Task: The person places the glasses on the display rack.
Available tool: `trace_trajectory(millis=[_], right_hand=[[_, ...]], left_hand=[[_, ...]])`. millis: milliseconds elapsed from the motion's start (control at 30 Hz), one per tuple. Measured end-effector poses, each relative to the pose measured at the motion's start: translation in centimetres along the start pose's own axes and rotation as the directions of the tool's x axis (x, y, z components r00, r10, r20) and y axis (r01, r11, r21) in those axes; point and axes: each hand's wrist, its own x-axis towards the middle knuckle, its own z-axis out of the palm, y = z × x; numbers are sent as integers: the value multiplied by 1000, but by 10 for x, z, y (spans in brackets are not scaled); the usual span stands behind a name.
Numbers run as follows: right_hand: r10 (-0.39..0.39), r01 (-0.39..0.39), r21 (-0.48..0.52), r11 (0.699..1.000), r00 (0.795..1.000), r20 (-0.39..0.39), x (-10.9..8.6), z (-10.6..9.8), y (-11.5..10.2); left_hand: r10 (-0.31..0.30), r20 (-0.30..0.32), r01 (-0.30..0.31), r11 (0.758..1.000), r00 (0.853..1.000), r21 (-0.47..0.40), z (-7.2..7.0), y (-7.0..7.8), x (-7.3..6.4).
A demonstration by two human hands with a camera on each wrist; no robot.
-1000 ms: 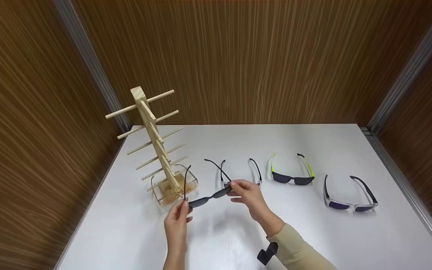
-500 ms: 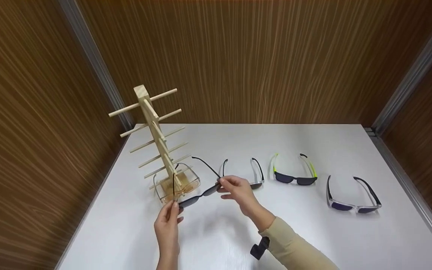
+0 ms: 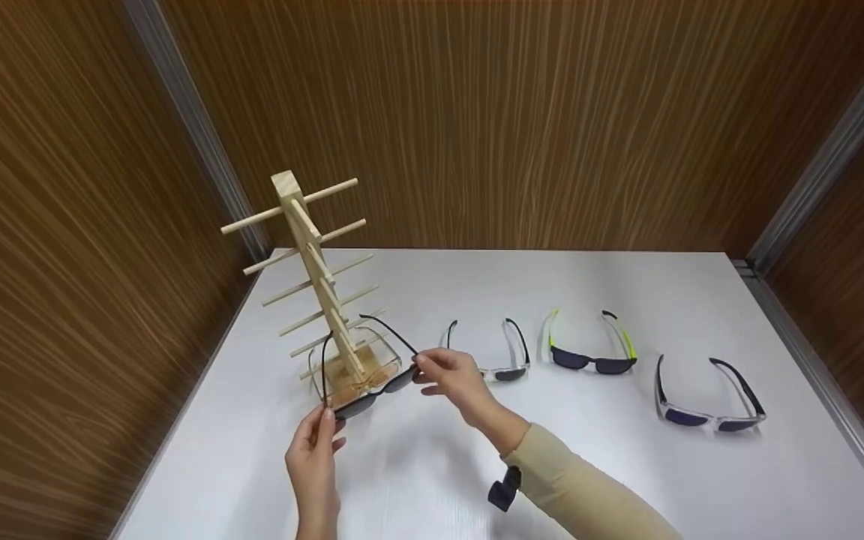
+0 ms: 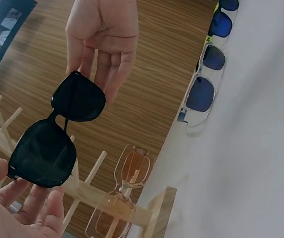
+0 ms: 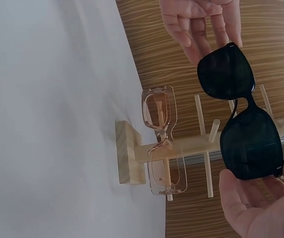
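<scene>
Black sunglasses [image 3: 370, 395] pinched between both hands

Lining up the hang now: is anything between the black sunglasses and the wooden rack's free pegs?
The black sunglasses hang close before the wooden rack. The clear amber glasses already fill the lowest pegs, directly behind them; the upper pegs look unobstructed.

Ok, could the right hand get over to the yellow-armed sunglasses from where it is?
Probably yes, but not freely: the right hand is pinching one end of the black sunglasses, shared with the left hand. The yellow-armed sunglasses lie on open table to its right, with only the clear-framed pair between.
</scene>
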Motion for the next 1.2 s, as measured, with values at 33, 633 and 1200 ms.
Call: trace_trajectory(millis=[33,633,1200], right_hand=[[5,-5,2,1000,1000,2,1,2,0],[23,-22,-32,999,1000,7,37,22,-12],[30,-31,-22,999,999,-33,64,23,1]], left_hand=[[-3,-4,3,1000,1000,10,-1,1,1],[53,-2,-53,998,999,-30,-11,12,27],[53,34,-51,996,998,-72,-6,7,50]])
